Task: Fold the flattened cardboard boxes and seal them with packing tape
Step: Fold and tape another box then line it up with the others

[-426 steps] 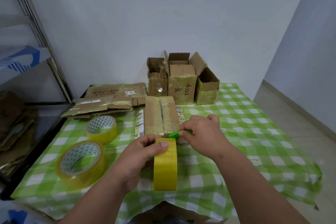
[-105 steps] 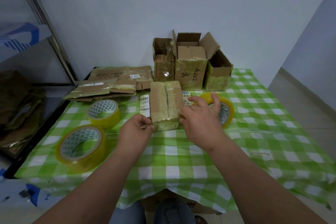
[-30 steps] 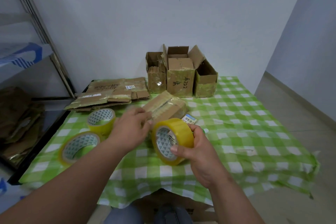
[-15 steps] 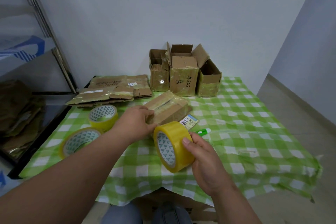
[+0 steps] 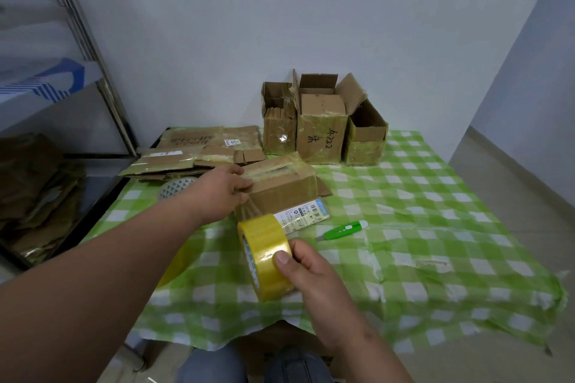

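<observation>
Tape roll sits in your right hand, thumb on its band and fingers curled round it, held up near the table's front edge so you can pull a strip. Your left hand presses straight fingers on the folded box in the middle of the table, keeping it from sliding. The green cutter lies close by, ready for cutting.

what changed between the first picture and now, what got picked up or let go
The right hand let go of the green cutter, which now lies on the tablecloth, and took the yellow tape roll over from the left hand. The left hand now rests on the folded box, which has been turned at an angle. The three open boxes at the wall and the flattened cardboard stack stayed put.
</observation>
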Demonstrator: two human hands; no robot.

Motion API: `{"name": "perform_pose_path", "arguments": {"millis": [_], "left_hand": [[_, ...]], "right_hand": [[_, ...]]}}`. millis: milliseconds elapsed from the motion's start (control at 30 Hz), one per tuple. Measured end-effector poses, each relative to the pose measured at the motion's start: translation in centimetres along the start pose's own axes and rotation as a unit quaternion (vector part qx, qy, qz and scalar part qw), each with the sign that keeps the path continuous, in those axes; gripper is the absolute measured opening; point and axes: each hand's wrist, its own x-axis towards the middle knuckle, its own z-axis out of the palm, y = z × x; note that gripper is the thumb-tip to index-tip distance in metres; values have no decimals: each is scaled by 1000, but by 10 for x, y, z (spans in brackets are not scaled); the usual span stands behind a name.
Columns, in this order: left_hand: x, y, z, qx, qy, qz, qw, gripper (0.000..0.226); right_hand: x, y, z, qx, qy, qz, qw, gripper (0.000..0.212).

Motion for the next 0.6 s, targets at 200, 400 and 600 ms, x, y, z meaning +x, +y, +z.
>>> {"name": "perform_pose_path", "arguments": {"millis": [200,400,600], "left_hand": [[-3,-5,12,-20,50,-39,998,41],[-21,-11,24,-402,133,-138,895,42],[-43,-10,31,-437,106,-181,875,23]], "right_hand": [[5,-4,-1,-2,-2,11,1000,23],[8,-14,-6,-4,10,1,1000,65],[11,-19,-14,-27,-15,8,999,49]]}}
